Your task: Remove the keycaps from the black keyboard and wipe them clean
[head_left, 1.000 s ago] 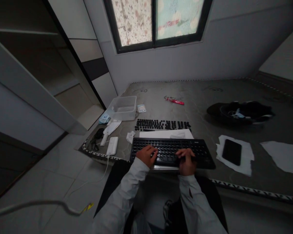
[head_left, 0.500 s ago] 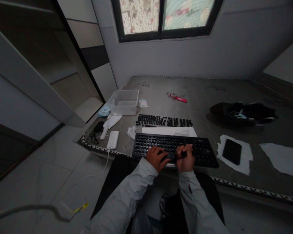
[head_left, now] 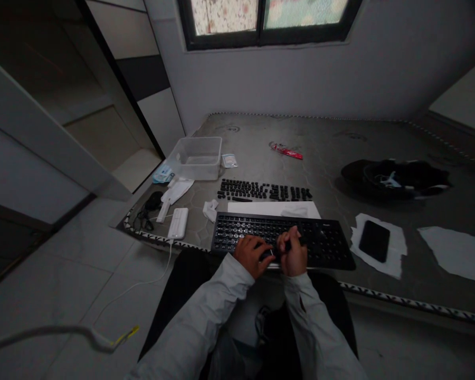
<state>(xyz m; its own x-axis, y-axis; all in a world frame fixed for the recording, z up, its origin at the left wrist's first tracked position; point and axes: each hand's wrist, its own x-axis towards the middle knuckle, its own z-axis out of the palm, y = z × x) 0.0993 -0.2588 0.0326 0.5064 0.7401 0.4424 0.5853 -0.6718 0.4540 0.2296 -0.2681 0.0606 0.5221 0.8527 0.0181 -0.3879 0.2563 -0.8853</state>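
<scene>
A black keyboard [head_left: 320,243], its keycaps off across most of it, lies along the front edge of the mattress-like surface. My left hand [head_left: 254,257] rests over its lower middle, thumb and fingers bent toward each other around something small and dark that I cannot make out. Close beside it, my right hand [head_left: 293,254] is closed like a fist, with a dark thing showing between the fingers. Behind the keyboard, loose black keycaps [head_left: 243,188] are laid out in rows. A white sheet [head_left: 257,207] sticks out from under the keyboard's back edge.
To the left are a clear plastic bin [head_left: 200,158], a white power bank [head_left: 178,223] with a cable, and a crumpled tissue [head_left: 210,210]. A black phone [head_left: 374,241] lies on white paper at right. Beyond are a black shoe-like item [head_left: 396,179] and a red object [head_left: 287,152].
My right hand has shifted slightly left, nearer my left hand. My left hand stays about where it was. The camera view has tilted down a little.
</scene>
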